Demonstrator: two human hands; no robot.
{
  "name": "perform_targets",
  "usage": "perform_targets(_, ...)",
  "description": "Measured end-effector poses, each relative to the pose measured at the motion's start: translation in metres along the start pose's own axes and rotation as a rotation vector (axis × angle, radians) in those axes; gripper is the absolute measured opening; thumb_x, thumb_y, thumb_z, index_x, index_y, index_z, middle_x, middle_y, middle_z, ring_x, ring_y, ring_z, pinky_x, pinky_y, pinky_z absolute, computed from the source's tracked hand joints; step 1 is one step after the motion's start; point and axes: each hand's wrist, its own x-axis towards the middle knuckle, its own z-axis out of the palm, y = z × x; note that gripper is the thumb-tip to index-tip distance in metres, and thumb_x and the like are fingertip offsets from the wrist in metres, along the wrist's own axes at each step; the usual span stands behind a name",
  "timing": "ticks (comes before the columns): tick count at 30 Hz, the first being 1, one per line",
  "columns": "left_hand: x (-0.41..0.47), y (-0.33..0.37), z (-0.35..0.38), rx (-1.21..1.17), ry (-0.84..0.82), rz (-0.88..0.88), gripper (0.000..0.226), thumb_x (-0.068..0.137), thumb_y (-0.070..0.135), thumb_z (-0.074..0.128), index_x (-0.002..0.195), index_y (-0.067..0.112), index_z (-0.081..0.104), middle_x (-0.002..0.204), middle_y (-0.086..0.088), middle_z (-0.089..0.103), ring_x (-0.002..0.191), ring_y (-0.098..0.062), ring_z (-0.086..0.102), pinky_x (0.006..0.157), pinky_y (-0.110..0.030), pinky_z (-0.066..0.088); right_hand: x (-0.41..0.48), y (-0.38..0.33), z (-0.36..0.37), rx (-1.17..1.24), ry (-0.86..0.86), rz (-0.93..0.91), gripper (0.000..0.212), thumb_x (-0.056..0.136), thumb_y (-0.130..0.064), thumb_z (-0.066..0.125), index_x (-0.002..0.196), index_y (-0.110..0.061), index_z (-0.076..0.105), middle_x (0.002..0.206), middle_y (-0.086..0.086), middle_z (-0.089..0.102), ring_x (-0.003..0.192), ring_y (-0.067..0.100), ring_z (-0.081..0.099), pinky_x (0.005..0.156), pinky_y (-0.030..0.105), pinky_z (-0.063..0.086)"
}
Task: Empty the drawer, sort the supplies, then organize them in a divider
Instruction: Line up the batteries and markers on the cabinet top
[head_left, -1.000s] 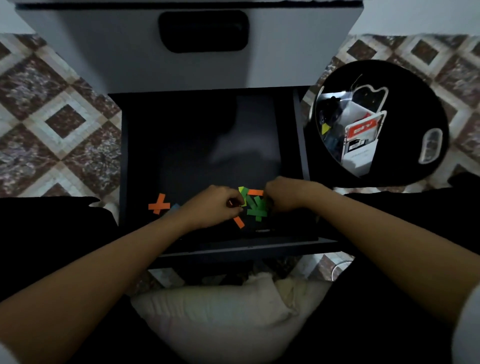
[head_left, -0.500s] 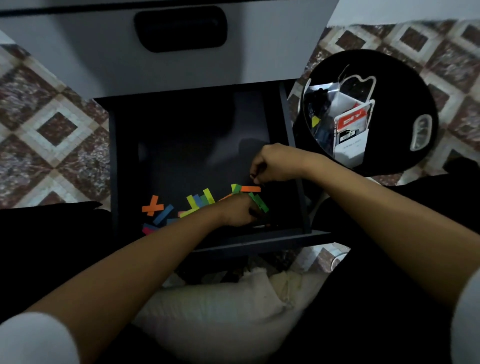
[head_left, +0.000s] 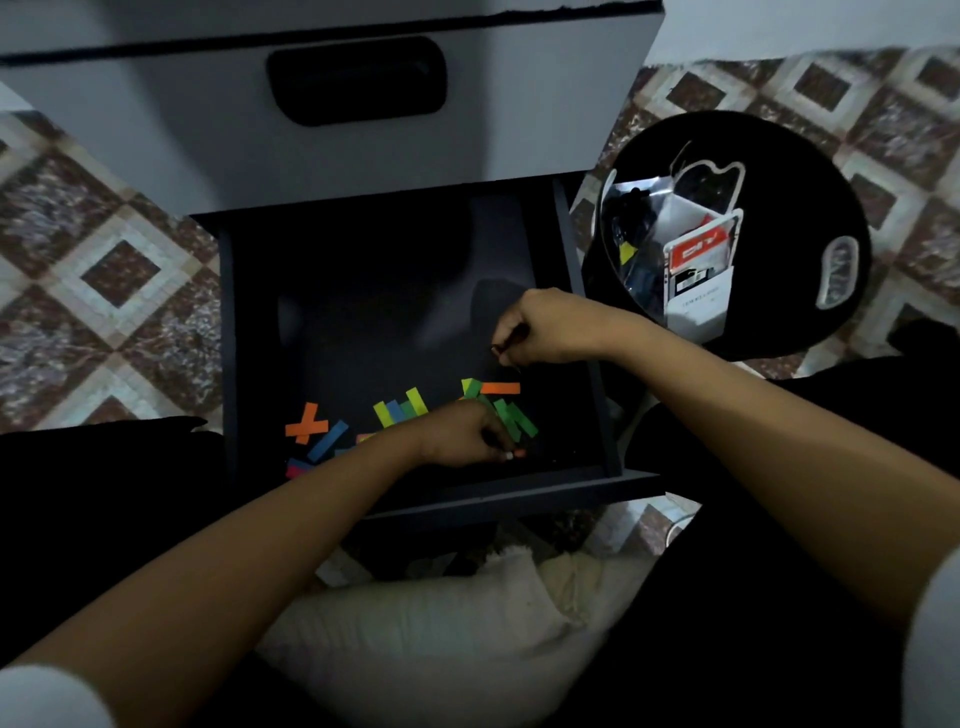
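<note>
Head view: loose coloured paper strips (head_left: 400, 410) lie on the bottom of the dark open drawer (head_left: 571, 270), gathered toward its near edge. The left hand (head_left: 462, 434) rests among them, its fingers (head_left: 496, 448) curled down and pinching a small orange scrap (head_left: 520, 454) at their tips. Bright green strips (head_left: 514, 418) lie just beyond those fingers, with a single orange strip (head_left: 500, 387) a little farther on. Two crossed orange strips (head_left: 306, 427) sit well behind the wrist, to the left. The right hand (head_left: 545, 327) is just beyond the single orange strip. Its fingers are curled tight, and in the dim light one cannot tell whether they hold anything. Past the right wrist, a round black tray (head_left: 810, 171) with a white packet (head_left: 696, 306) stands on the patterned tiled floor (head_left: 104, 270). A cream cushion (head_left: 441, 639) lies under the forearms.
</note>
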Motion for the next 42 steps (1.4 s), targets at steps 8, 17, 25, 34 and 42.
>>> perform_targets(8,-0.041,-0.009,-0.028,-0.249,0.264,-0.065,0.020,0.087,0.007,0.063,0.106,0.005,0.069,0.093,0.002,0.066,0.075,0.001,0.057,0.065,-0.004,0.041,-0.009,-0.019,-0.004,0.491,0.046,0.096,0.018,0.091,-0.006,0.056,0.109,-0.004,0.059,0.085,0.004,0.060,0.076,0.016,0.063,0.073,0.031,0.056)
perform_targets(17,-0.093,0.016,-0.077,-0.545,0.672,-0.089,0.014,0.089,0.003,0.059,0.101,0.009,0.065,0.075,0.001,0.061,0.062,-0.002,0.057,0.054,-0.012,0.046,-0.030,-0.051,-0.018,0.898,0.290,0.051,0.012,0.094,-0.008,0.053,0.088,-0.017,0.057,0.079,0.001,0.055,0.061,0.009,0.064,0.058,0.021,0.055)
perform_targets(25,-0.128,0.070,-0.124,-0.674,0.956,0.090,0.013,0.088,0.008,0.063,0.096,0.019,0.066,0.080,0.005,0.065,0.074,-0.006,0.060,0.067,-0.022,0.048,-0.052,-0.097,-0.059,0.936,0.554,-0.118,0.019,0.090,0.006,0.051,0.103,-0.007,0.056,0.067,0.001,0.055,0.048,-0.001,0.060,0.050,0.013,0.051)
perform_targets(34,-0.153,0.133,-0.189,-0.393,1.345,0.259,0.007,0.084,0.010,0.066,0.086,0.015,0.063,0.068,0.001,0.060,0.061,-0.008,0.053,0.053,-0.009,0.040,-0.062,-0.151,-0.121,0.763,0.942,-0.273,0.010,0.085,-0.004,0.064,0.091,-0.010,0.058,0.063,-0.004,0.053,0.058,0.007,0.050,0.055,0.016,0.044)
perform_targets(42,-0.144,0.144,-0.216,-0.160,1.409,0.127,0.011,0.084,0.015,0.064,0.092,0.008,0.067,0.085,-0.006,0.066,0.080,-0.017,0.060,0.070,-0.020,0.041,-0.041,-0.166,-0.146,0.273,1.127,-0.232,0.014,0.085,-0.008,0.061,0.096,-0.004,0.068,0.092,0.007,0.069,0.083,0.015,0.059,0.067,0.016,0.038)
